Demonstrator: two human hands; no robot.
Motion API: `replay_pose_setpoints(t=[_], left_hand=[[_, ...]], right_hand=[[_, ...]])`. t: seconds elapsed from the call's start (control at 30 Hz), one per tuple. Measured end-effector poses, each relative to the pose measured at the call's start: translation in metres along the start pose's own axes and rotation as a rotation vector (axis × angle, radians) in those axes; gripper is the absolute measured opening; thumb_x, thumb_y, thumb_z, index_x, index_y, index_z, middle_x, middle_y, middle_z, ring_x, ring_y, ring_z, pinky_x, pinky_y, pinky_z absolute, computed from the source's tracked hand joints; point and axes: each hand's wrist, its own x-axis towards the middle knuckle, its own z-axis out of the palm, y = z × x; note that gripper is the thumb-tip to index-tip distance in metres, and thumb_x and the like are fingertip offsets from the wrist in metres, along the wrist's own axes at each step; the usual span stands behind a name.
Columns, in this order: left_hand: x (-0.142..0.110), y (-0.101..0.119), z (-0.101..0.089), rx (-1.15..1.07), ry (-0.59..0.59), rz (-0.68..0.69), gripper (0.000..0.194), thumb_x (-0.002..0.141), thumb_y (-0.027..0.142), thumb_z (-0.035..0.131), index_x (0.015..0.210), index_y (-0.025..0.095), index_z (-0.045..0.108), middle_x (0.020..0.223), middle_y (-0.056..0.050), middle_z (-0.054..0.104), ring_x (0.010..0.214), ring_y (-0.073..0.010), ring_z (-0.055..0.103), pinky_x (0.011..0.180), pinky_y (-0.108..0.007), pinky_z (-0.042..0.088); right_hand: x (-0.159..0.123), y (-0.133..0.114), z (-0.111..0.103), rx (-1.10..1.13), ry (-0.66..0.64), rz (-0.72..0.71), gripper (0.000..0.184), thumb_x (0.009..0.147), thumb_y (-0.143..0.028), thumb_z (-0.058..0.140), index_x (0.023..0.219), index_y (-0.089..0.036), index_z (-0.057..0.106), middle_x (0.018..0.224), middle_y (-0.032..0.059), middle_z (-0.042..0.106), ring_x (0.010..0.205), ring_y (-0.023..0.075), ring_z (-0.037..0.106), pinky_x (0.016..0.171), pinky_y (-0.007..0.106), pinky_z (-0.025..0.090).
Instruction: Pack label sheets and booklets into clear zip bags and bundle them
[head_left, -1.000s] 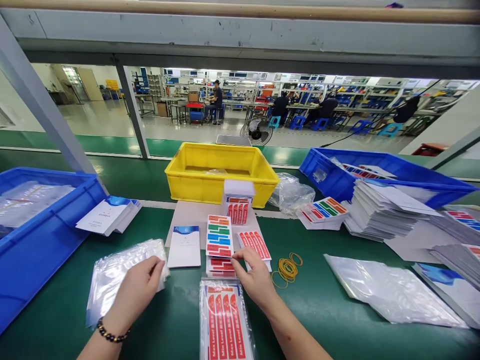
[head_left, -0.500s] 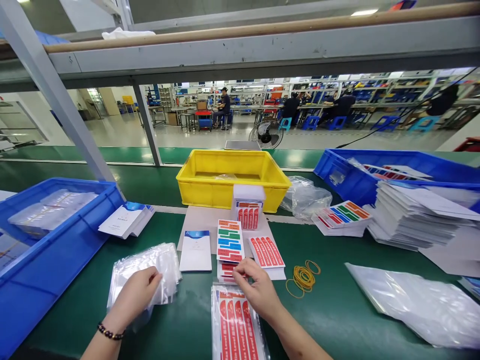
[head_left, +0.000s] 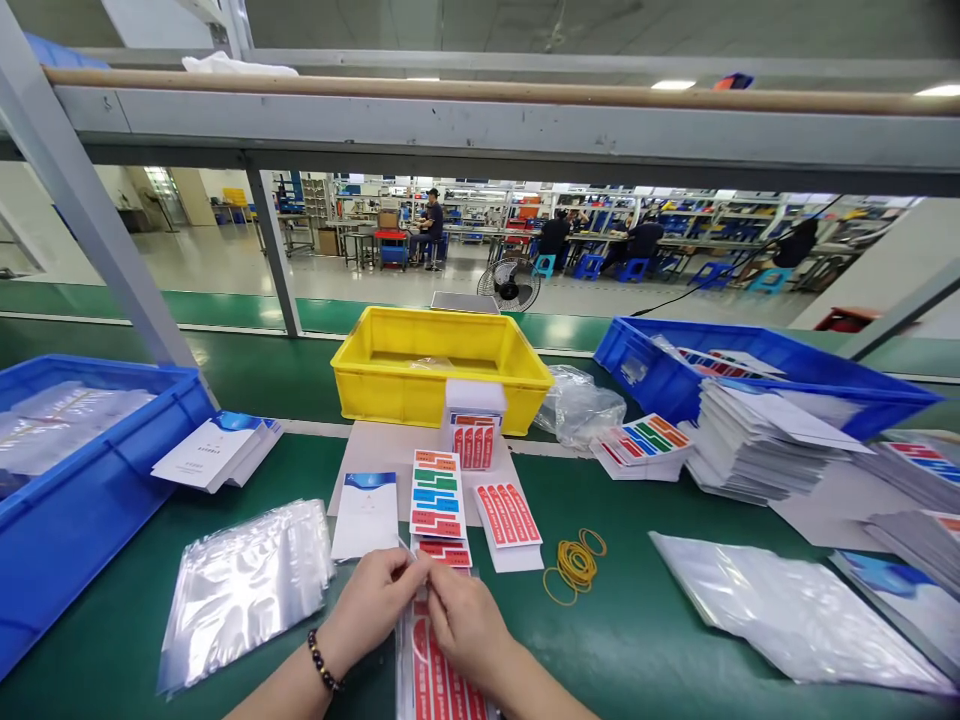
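Observation:
My left hand point(head_left: 381, 605) and my right hand point(head_left: 471, 618) meet, fingertips pinched together, over the top end of a filled clear bag point(head_left: 442, 685) of red label sheets. Thin clear film shows around the fingers, apparently a plastic bag's edge; most of it is hidden by the hands. To the left lies a stack of clear plastic bags point(head_left: 244, 590). Just beyond the hands are a stack of multicoloured label sheets point(head_left: 437, 495), a white booklet with a blue top point(head_left: 365, 515) and a stack of red label sheets point(head_left: 508, 515).
Yellow rubber bands point(head_left: 576, 567) lie to the right. A yellow bin point(head_left: 442, 385) stands behind, with blue bins point(head_left: 97, 480) on the left and right. White paper stacks point(head_left: 757, 445) and a large plastic bag point(head_left: 787, 600) are at right. A shelf beam point(head_left: 450, 125) crosses overhead.
My left hand has left the stack of bags and moved right to meet my right hand. My right hand has moved slightly down and left. The view has shifted a little.

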Motion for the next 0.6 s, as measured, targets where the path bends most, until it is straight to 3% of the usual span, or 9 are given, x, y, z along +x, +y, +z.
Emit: replay_pose_setpoints(t=[0.13,0.27,0.47,0.6], left_hand=[[0.007,-0.006,0.006,-0.084,0.016,-0.021,0.032,0.078,0.038,0.040,0.052,0.019,0.043,0.052,0.004,0.045,0.052,-0.0127,0.041,0.052,-0.024,0.034],[0.006,-0.012,0.008,-0.105,0.027,-0.018,0.032,0.077,0.042,0.046,0.057,0.017,0.049,0.056,0.002,0.050,0.057,-0.0139,0.045,0.056,-0.025,0.037],[0.003,-0.018,0.010,-0.057,-0.001,0.003,0.031,0.077,0.038,0.046,0.054,0.018,0.045,0.056,0.003,0.047,0.057,-0.0132,0.042,0.055,-0.024,0.033],[0.001,-0.016,0.010,-0.006,0.001,0.009,0.030,0.075,0.033,0.046,0.050,0.019,0.038,0.054,0.003,0.044,0.055,-0.0131,0.038,0.054,-0.026,0.028]], right_hand=[[0.001,-0.002,-0.003,0.021,0.021,0.019,0.038,0.077,-0.016,0.043,0.114,-0.013,0.053,0.090,0.0118,0.068,0.075,0.0217,0.064,0.067,0.032,0.050],[0.004,-0.003,-0.009,0.107,0.054,0.124,0.009,0.074,-0.017,0.049,0.073,-0.018,0.058,0.065,0.0011,0.058,0.058,0.0144,0.054,0.054,0.024,0.042],[0.006,0.002,-0.002,0.104,0.037,0.109,0.028,0.079,-0.014,0.038,0.052,-0.019,0.042,0.052,-0.0029,0.047,0.049,0.0107,0.044,0.048,0.021,0.030],[0.008,0.008,-0.003,-0.074,0.153,0.124,0.028,0.079,-0.016,0.038,0.052,-0.019,0.040,0.052,-0.0013,0.047,0.049,0.0115,0.044,0.048,0.023,0.028]])
